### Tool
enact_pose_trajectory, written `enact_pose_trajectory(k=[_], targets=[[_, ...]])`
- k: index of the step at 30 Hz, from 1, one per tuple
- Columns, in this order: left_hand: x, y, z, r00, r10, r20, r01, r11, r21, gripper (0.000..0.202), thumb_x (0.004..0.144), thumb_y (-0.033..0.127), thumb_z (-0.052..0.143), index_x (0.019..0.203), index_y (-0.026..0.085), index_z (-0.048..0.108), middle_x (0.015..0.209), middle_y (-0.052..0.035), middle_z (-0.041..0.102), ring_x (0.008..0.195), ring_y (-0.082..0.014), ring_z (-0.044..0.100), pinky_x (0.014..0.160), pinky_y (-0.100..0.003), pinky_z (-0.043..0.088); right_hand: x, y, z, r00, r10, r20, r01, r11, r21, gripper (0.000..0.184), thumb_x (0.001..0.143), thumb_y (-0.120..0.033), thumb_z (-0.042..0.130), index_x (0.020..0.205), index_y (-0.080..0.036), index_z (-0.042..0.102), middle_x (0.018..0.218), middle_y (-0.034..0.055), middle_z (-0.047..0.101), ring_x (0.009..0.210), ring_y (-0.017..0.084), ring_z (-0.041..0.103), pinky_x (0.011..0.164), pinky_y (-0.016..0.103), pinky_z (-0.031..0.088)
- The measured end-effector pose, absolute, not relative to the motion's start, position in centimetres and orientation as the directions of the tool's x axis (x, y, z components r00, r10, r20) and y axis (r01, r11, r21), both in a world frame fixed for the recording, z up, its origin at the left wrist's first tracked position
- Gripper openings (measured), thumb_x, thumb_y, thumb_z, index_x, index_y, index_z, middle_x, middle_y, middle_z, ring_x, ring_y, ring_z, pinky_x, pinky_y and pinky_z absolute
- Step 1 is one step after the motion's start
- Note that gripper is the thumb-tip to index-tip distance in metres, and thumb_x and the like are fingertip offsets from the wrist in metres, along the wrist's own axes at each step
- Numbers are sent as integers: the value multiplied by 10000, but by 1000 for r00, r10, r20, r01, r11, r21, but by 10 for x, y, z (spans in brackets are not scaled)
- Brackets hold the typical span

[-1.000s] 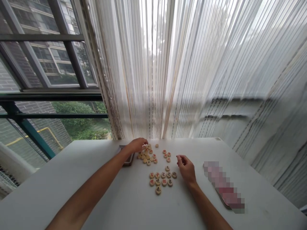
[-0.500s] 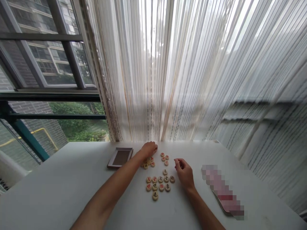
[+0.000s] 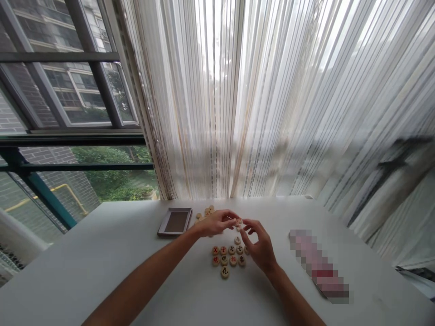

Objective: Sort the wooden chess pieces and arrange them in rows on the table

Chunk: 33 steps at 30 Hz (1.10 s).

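Observation:
My left hand (image 3: 219, 222) reaches across to the middle of the white table, its thumb and fingers closed at a small round Chinese chess piece (image 3: 239, 222). Facing it from the right, my right hand (image 3: 258, 242) has its thumb and fingers apart, curved around the same small cluster. Just nearer lie wooden Chinese chess pieces (image 3: 224, 260) with red or black characters, set in rows. One black-marked piece (image 3: 224, 272) sits alone in front of them. A loose pile of pieces (image 3: 208, 211) is behind my left hand and partly hidden by it.
An open shallow box (image 3: 163, 229) lies left of the pile. On the right is a long pinkish item (image 3: 319, 265), blurred out. Sheer striped curtains (image 3: 217, 149) hang at the table's far edge, with a window (image 3: 78, 90) at the left.
My left hand has moved right and nearer, from the pile to the small cluster. My right hand has shifted slightly left, its fingers now spread around those pieces. The view has shifted slightly.

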<state>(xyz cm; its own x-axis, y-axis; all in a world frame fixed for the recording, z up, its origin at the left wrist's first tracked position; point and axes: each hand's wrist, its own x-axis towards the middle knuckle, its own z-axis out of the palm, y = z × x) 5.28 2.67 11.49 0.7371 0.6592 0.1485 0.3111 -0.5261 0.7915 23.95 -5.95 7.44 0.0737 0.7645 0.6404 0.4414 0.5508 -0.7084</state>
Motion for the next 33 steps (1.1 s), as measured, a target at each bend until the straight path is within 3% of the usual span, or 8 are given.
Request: enact_pose_trajectory(k=[2,6,13,15,18,21,23,33], targets=[[52,11,114,737,658,152,92,-320,943,394,909,431,604,1175,141,615,1186,-152,670,1053,-234,673,873,-363,553,233,-66,78,4,740,672,444,601,-665,223,908,-286,589,1117,-232,648,1038,78,663,845,201,639,739,338,546],[44,0,112,709,697,105,-71,-77,994,431,772,407,771,1083,125,673,1111,-142,694,1024,-252,682,935,-423,532,227,-72,81,-25,743,669,437,610,-661,187,923,-271,570,1073,-241,679,1004,77,668,815,199,637,734,347,559],[44,-1,102,672,735,97,53,-178,983,440,762,440,765,1030,102,679,986,-137,736,916,-238,714,844,-384,568,229,-70,79,-70,739,670,445,624,-642,192,906,-278,610,1075,-251,697,987,69,689,825,205,653,692,326,559],[44,3,101,670,733,113,206,-331,921,450,835,503,665,1060,113,667,980,-127,744,899,-224,718,814,-355,573,230,-69,76,-62,739,671,458,618,-639,182,917,-278,593,1062,-250,700,973,66,694,818,202,656,694,324,559],[36,22,103,626,768,134,489,-521,700,473,921,547,506,1155,158,640,1108,-119,719,1013,-230,688,902,-360,534,234,-67,73,-29,757,652,470,586,-660,190,933,-299,569,1061,-245,700,981,63,710,795,194,666,716,325,569],[20,52,103,520,839,163,629,-505,591,555,924,528,491,1337,158,514,1443,-158,491,1355,-286,432,1147,-421,301,236,-66,70,43,799,600,469,514,-718,201,931,-333,572,1056,-233,694,944,55,737,750,194,689,723,327,582],[11,68,97,468,873,136,716,-465,520,617,935,539,441,1405,139,440,1537,-176,351,1442,-307,276,1191,-448,179,236,-65,70,72,822,565,455,477,-752,204,929,-341,569,1050,-232,691,903,46,749,735,201,707,728,333,592],[15,50,61,471,881,41,849,-465,251,875,845,751,371,1520,209,248,1618,-118,149,1482,-358,87,1170,-549,62,238,-65,79,129,825,550,340,485,-806,260,876,-394,623,1048,-217,707,985,72,753,842,239,725,817,405,608]])
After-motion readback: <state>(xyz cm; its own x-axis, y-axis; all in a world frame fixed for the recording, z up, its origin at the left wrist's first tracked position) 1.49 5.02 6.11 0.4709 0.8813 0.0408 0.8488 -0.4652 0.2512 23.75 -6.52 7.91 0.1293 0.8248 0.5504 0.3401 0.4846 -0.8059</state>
